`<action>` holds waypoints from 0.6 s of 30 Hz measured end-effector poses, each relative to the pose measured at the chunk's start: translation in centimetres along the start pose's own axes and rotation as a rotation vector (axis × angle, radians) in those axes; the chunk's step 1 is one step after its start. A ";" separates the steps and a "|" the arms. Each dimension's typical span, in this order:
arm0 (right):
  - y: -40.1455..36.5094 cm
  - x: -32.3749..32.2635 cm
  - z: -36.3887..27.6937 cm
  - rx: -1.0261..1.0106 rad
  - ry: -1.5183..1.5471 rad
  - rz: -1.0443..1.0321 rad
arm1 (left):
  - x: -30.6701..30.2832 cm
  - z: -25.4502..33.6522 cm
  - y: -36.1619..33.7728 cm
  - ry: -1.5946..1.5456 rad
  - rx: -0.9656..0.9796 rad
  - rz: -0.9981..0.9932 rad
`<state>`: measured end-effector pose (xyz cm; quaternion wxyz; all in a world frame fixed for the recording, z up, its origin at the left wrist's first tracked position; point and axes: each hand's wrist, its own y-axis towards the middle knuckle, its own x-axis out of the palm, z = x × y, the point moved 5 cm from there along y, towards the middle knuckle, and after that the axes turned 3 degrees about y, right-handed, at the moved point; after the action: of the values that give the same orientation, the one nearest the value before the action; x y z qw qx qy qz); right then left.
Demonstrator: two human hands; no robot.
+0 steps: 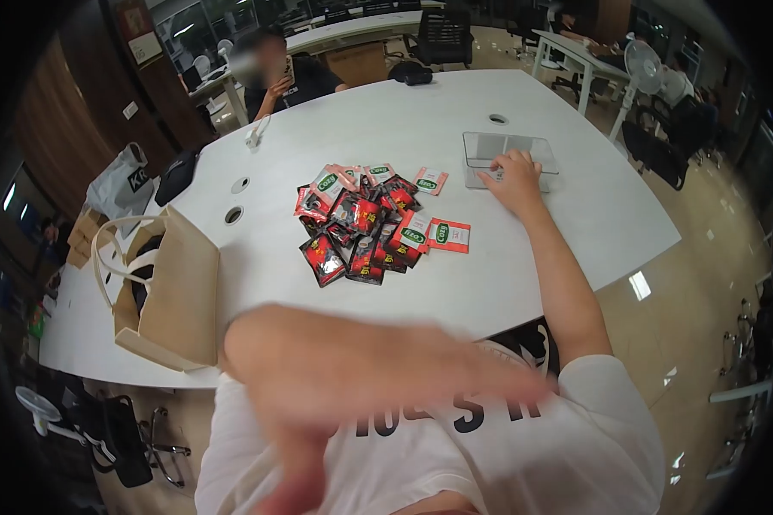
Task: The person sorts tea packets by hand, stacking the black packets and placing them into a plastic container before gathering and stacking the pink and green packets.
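Note:
My left hand (352,365), large and blurred, is raised close to the camera in front of my white shirt. Its fingers stretch to the right with the thumb apart below, and nothing shows in it. Across the table my right hand (515,178) has its fingers bent over a clear plastic box (541,156) with compartments, gripping its near part. The hand hides some of the box. Left of it lies a loose heap of sachets, with black-and-red packets (355,213) and pink-and-white Cozy packets (449,234).
A beige tote bag (189,283) stands at the table's left edge, with a grey bag (120,189) and a black pouch (178,176) behind it. A white charger (252,137) lies near the far edge. Opposite sits a person (288,90) holding a phone.

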<state>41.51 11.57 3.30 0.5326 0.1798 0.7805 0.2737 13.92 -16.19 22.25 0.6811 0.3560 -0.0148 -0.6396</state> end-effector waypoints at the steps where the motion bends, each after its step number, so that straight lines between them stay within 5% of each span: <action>1: -0.1 0.0 0.1 -0.008 0.001 0.009 | 1.9 1.5 0.8 -0.133 0.090 -0.003; 5: -0.2 0.2 0.1 -0.047 0.018 0.047 | 5.5 2.3 0.2 -0.145 0.367 0.053; 7: -0.3 0.3 0.3 -0.054 0.001 0.048 | 5.2 1.5 0.1 -0.261 0.267 0.047; 11: -0.3 0.2 -0.1 -0.061 -0.013 0.022 | 4.5 4.2 1.4 -1.076 -0.304 0.242; 18: -0.4 0.2 0.2 -0.058 0.029 0.028 | 5.2 2.2 0.2 -0.404 0.230 0.159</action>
<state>41.58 11.45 2.87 0.5225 0.1711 0.7771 0.3063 13.97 -21.85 21.74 0.6675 0.2938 -0.2514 -0.6364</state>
